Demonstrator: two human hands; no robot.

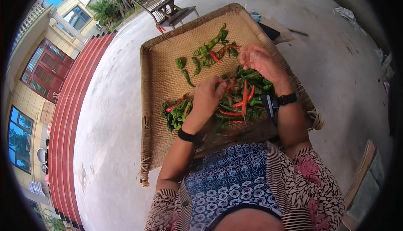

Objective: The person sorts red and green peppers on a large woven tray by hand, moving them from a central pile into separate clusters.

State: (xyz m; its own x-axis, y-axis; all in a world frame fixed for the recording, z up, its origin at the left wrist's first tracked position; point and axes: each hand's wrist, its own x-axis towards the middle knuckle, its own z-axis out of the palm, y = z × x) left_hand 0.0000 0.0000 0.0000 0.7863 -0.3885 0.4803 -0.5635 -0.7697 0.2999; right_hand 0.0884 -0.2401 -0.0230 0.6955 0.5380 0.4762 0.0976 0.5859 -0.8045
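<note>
The left hand (208, 96) curls over the peppers (244, 99); I cannot tell if it holds one; the right hand (264, 63) is half bent, a bit wide, above them; a woven tray (161, 78) lies under both hands.

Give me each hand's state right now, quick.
Left hand: curled at the peppers; whether it grips one cannot be told.
Right hand: partly open, loosely bent over the pile's far side, no pepper visible in it.
</note>
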